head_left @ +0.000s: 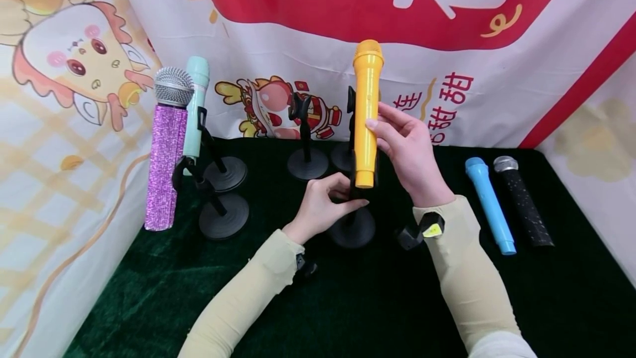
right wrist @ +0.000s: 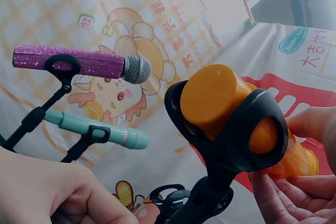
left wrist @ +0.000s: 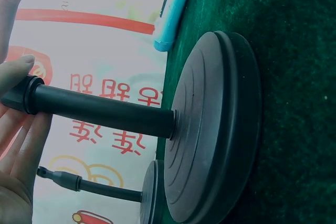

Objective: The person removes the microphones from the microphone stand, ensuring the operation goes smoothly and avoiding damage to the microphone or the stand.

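**Yellow microphone [head_left: 366,115] held upright by its barrel above the bench [head_left: 367,303]**

Head view: The right hand [head_left: 409,148] pinches the yellow microphone mid-barrel between thumb and fingers. The left hand [head_left: 325,203] grips the neck of the stand [head_left: 351,228] below it, midway between the bench's left and right edges. The barrel looks like hard, smooth plastic; judged light, stiff and somewhat slippery. Mid-barrel is the sound place to hold. Dark green, velvety cloth covers the bench. A purple microphone [head_left: 166,164] and a mint microphone [head_left: 196,93] stand clipped near the left edge; a blue microphone [head_left: 491,206] and a black microphone [head_left: 524,200] lie near the right edge. Two spare stands [head_left: 308,163] are by the far edge, before a printed backdrop [head_left: 258,43].

Left wrist view: Thumb and fingers close on the collar [left wrist: 26,95] atop the stem. The broad round base [left wrist: 202,129] sits flat; judged the heavier part.

Right wrist view: The clip [right wrist: 226,153] wraps the barrel's tail end. It appears springy; full seating cannot be confirmed.
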A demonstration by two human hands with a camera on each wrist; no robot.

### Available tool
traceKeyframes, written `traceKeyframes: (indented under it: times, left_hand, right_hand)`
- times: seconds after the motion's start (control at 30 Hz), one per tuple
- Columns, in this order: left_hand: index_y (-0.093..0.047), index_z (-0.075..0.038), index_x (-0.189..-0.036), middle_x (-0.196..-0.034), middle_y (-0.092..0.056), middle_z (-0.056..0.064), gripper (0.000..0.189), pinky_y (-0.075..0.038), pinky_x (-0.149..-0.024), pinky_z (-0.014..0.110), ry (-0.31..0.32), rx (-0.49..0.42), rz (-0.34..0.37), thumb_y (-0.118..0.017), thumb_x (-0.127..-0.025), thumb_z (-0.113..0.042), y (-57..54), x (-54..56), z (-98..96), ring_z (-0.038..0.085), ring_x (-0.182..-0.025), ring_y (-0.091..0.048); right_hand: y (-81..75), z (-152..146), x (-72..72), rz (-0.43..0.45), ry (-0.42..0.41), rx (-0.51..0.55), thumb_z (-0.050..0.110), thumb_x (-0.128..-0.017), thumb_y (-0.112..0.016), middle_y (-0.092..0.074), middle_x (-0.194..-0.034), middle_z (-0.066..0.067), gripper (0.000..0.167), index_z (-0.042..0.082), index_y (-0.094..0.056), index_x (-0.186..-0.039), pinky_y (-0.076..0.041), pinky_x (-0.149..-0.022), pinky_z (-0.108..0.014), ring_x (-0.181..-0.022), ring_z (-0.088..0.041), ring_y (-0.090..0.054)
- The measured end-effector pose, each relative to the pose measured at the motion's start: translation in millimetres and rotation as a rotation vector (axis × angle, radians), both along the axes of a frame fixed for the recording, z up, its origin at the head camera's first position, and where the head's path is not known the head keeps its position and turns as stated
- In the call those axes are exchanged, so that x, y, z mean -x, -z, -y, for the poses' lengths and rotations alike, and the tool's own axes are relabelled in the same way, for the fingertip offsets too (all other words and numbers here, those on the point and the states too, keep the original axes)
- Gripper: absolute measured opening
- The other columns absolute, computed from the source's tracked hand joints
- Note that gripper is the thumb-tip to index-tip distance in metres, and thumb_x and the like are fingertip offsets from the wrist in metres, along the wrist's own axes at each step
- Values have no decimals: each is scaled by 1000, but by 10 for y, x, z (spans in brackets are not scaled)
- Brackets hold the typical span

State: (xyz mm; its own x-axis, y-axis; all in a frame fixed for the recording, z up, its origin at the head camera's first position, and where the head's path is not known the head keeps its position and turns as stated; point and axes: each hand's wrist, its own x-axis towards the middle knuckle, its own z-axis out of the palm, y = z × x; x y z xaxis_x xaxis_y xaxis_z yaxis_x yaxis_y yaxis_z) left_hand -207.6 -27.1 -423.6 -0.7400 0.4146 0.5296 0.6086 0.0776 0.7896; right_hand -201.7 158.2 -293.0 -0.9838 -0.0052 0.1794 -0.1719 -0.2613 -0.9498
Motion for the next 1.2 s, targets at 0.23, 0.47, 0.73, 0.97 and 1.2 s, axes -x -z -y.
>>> traceKeyframes:
  times: [0.23,0.47,0.73,0.97,1.2]
  left_hand:
    - [-70,-16,-101,-95,-72,-9,23,-61,-75,30,-2,-3,-1,-86,-85,-20,-1,-5,1,9,-83,-70]
    - [-70,-16,-101,-95,-72,-8,23,-61,-75,30,2,-11,2,-86,-85,-20,-11,-12,4,10,-83,-70]
    - [-70,-16,-101,-96,-72,-8,23,-61,-75,31,7,-13,6,-86,-85,-19,-2,-9,5,10,-83,-70]
    - [-69,-16,-101,-97,-72,-8,23,-61,-76,31,13,-13,14,-86,-85,-19,12,-6,5,10,-85,-70]
    - [-70,-16,-101,-98,-73,-8,24,-61,-76,32,17,-18,40,-86,-84,-18,9,-16,-2,11,-86,-71]
  right_hand:
    - [-13,-2,18,-12,4,-8,19,-96,-75,-59,-132,-19,50,6,-59,-142,-56,-93,-33,-112,-31,-62]
    - [-28,-3,39,-30,12,-12,19,-96,-75,-60,-131,-19,49,7,-60,-141,-56,-92,-33,-111,-31,-62]
    - [-36,-8,77,-54,19,-2,19,-95,-75,-61,-127,-19,48,7,-62,-139,-56,-91,-32,-109,-30,-62]
    - [-58,-9,104,-69,36,24,16,-94,-76,-62,-125,-19,47,7,-63,-138,-57,-90,-31,-107,-29,-64]
    - [-86,-25,131,-93,56,18,16,-94,-77,-62,-126,-19,47,9,-64,-138,-56,-91,-31,-109,-30,-63]
